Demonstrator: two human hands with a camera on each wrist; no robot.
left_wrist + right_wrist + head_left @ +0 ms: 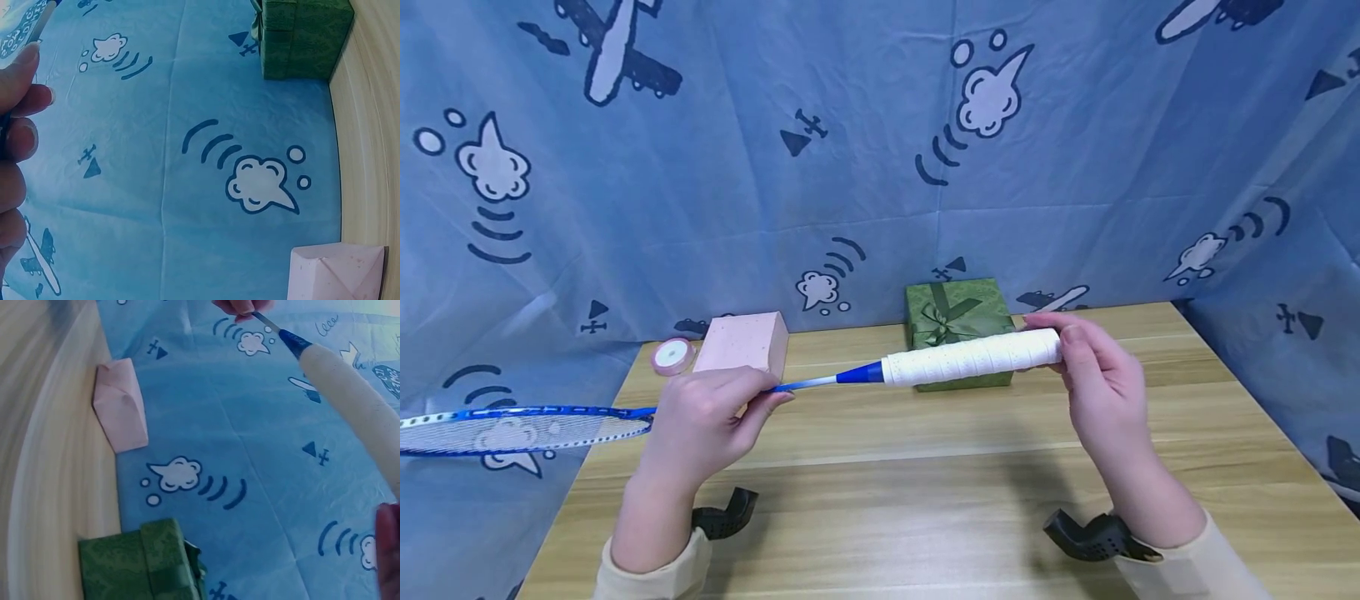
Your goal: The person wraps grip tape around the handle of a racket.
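A badminton racket point(861, 372) is held level above the table, its blue-rimmed head out to the left. White wrap covers its handle point(970, 357), with a blue cone where the shaft begins. My left hand point(703, 425) grips the shaft, thumb and forefinger pinching it near the cone. At the butt end, my right hand point(1101, 375) pinches the white handle between thumb and fingers. In the right wrist view the wrapped handle point(353, 403) runs diagonally, with the left hand point(244, 306) at the top. The left wrist view shows the left fingers point(22, 140) curled round the shaft.
Behind the racket stand a green gift box point(962, 308) with a ribbon bow and a pink box point(745, 342). A pink-edged ribbon roll point(672, 357) lies to the left of the pink box. A blue printed curtain point(880, 167) hangs behind the wooden table point(910, 500).
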